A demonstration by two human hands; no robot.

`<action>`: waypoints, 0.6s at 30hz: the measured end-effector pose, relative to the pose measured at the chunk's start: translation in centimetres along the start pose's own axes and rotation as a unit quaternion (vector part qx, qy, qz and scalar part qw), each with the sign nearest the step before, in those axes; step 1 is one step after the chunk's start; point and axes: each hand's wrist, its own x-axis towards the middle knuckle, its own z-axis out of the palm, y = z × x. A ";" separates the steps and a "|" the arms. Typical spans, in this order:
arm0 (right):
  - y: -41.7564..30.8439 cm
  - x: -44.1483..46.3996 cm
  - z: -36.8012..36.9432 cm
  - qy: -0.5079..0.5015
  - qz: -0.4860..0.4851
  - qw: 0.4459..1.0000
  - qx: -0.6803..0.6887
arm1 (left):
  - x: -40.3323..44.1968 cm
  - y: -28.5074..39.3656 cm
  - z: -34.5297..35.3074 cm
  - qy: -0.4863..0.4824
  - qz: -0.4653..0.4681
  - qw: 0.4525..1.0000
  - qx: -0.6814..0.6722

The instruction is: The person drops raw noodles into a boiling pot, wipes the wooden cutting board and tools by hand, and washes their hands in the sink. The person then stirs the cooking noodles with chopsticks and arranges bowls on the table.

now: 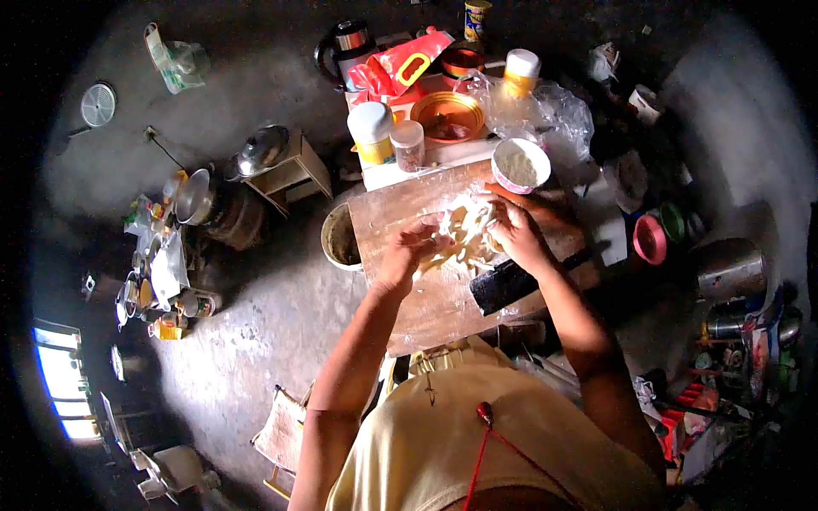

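A loose heap of pale, floury dough strips (465,232) lies between my hands over a wooden board (388,213). My left hand (409,251) is at the heap's left side, fingers curled against the strips. From the right, my right hand (514,228) grips some of the strips with bent fingers. Close below it, a dark, broad-bladed object, seemingly a cleaver (503,288), rests on the board. A bowl of pale powder (521,165) stands near the board's far right corner. Flour is scattered over the wood.
Behind the board are an orange bowl (447,115), white-lidded jars (370,128), a clear tub (408,146), a red bag (400,68) and a thermos (351,47). A bucket (341,238) stands by the board's left edge. Basins (649,238) and a metal pot (733,268) are at right.
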 end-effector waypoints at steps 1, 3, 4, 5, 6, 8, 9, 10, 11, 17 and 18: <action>0.6 0.3 0.0 0.007 -0.061 0.998 0.016 | 0.0 -0.4 -0.2 0.001 -0.003 1.000 0.000; 0.7 0.4 -0.5 -0.029 -0.039 0.999 -0.005 | 0.6 -0.7 -0.6 -0.043 0.014 0.998 -0.035; 1.3 0.4 -0.6 -0.020 -0.041 0.999 0.019 | 0.3 -0.1 -0.3 -0.020 0.001 0.999 -0.043; 1.8 0.2 -0.8 -0.010 -0.039 0.998 0.043 | 0.6 -0.2 -0.6 -0.020 0.001 0.999 -0.044; 0.8 0.0 -1.2 -0.046 -0.010 0.999 -0.001 | 0.8 -0.3 -1.0 -0.025 0.004 1.000 0.003; 0.3 -0.6 -1.0 -0.052 -0.014 0.999 -0.003 | 1.1 -0.3 -1.6 -0.023 -0.022 0.994 0.107; -0.3 -0.5 -0.8 -0.059 -0.024 0.998 -0.008 | 1.4 -0.7 -1.7 -0.023 -0.020 0.994 0.108; -1.3 -0.5 -0.5 -0.074 -0.020 0.997 0.008 | 1.7 -1.5 -1.8 -0.028 0.017 0.995 0.093; -2.3 -0.4 -0.2 -0.090 -0.016 0.996 0.023 | 1.7 -2.3 -2.1 -0.032 0.048 0.995 0.080; 0.6 -0.9 -1.6 -0.071 0.074 0.995 0.001 | 1.9 -5.1 -3.0 -0.061 0.061 0.885 0.458; 1.1 -0.8 -1.6 -0.072 0.054 0.996 0.009 | 1.7 -5.3 -2.5 -0.053 0.077 0.879 0.468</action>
